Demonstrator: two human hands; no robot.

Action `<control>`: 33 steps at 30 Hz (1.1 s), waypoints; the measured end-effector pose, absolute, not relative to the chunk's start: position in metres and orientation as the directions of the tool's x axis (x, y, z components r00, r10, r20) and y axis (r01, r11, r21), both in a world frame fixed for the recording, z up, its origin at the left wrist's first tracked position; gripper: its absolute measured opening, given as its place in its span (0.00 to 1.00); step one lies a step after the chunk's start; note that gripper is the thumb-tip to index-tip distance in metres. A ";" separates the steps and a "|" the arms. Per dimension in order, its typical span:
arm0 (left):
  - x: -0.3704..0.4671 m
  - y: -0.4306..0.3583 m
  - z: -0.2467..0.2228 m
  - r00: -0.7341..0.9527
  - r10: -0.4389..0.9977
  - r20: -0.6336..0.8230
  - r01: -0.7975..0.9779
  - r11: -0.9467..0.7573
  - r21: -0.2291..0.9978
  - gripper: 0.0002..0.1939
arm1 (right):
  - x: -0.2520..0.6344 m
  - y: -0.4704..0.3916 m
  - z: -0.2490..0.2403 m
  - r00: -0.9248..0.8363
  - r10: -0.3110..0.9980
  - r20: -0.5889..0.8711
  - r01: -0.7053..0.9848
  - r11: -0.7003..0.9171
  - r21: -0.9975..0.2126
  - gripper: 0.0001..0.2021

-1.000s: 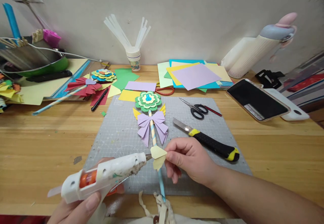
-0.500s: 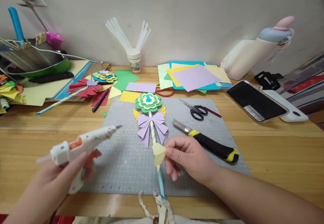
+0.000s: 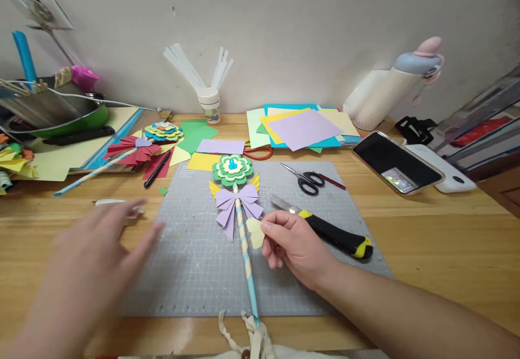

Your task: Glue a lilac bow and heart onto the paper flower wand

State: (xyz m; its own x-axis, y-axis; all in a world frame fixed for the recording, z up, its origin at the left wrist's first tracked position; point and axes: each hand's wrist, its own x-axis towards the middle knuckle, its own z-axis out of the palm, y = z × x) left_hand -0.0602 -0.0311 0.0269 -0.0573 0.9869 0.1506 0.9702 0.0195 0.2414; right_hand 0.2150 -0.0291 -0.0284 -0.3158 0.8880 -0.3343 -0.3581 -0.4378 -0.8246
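Note:
My right hand (image 3: pixel 290 245) pinches a small pale yellow paper cutout (image 3: pixel 255 233) with rounded lobes, just right of the wand's stick. The paper flower wand (image 3: pixel 245 245) lies on the grey cutting mat (image 3: pixel 195 272). It has a striped blue and cream stick, a layered green flower (image 3: pixel 233 169) on top and a pleated purple paper bow (image 3: pixel 239 202) below, with yellow wing pieces beside it. My left hand (image 3: pixel 97 261), blurred, is over the table left of the mat with fingers spread and nothing in them. Just beyond it the white glue gun (image 3: pixel 116 203) rests on the table, partly hidden.
On the mat's right side lie a utility knife (image 3: pixel 333 233) with its blade out and black scissors (image 3: pixel 309 181). A second paper wand (image 3: pixel 101 167) is at the left. Coloured paper sheets (image 3: pixel 304 129), a paper cup (image 3: pixel 209 107) and a phone (image 3: pixel 396 164) stand or lie farther back.
My left hand has let go of the glue gun, which now lies on the table at the left. My right hand still holds the yellow cutout, now turned flatter toward me.

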 end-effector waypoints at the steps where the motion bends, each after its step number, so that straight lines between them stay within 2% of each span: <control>1: -0.036 -0.035 0.027 -0.026 0.998 0.059 0.908 -0.001 0.420 0.23 | 0.215 -0.029 -0.029 -0.303 0.896 -0.325 -0.340 -0.420 -0.841 0.13; 3: 0.007 -0.039 0.023 0.133 0.976 -0.174 0.703 0.031 0.711 0.21 | 0.214 -0.030 -0.029 -0.289 0.909 -0.302 -0.301 -0.385 -0.872 0.14; 4: 0.024 -0.039 0.019 0.191 0.956 -0.222 0.590 0.069 0.804 0.19 | 0.214 -0.031 -0.029 -0.289 0.913 -0.290 -0.283 -0.370 -0.885 0.14; 7: 0.051 -0.031 0.009 0.275 0.921 -0.277 0.340 0.176 0.924 0.14 | 0.214 -0.032 -0.028 -0.319 0.909 -0.269 -0.238 -0.351 -0.906 0.15; 10: 0.052 -0.022 0.004 0.307 0.901 -0.306 0.168 0.265 0.950 0.14 | 0.215 -0.033 -0.028 -0.375 0.887 -0.269 -0.221 -0.367 -0.904 0.15; 12: 0.049 -0.020 0.002 0.332 0.890 -0.313 0.122 0.289 0.950 0.14 | 0.215 -0.033 -0.027 -0.413 0.869 -0.273 -0.214 -0.383 -0.899 0.16; 19: 0.046 -0.021 -0.006 0.396 0.859 -0.325 0.161 0.283 0.945 0.13 | 0.213 -0.035 -0.020 -0.409 0.848 -0.337 -0.076 -0.400 -0.913 0.17; 26: 0.043 -0.022 -0.007 0.502 0.806 -0.314 0.073 0.323 0.944 0.13 | 0.213 -0.037 -0.021 -0.499 0.797 -0.340 -0.060 -0.423 -0.904 0.15; 33: 0.043 -0.021 -0.010 0.505 0.820 -0.268 0.073 0.269 0.960 0.13 | 0.213 -0.037 -0.022 -0.505 0.787 -0.354 -0.044 -0.433 -0.900 0.17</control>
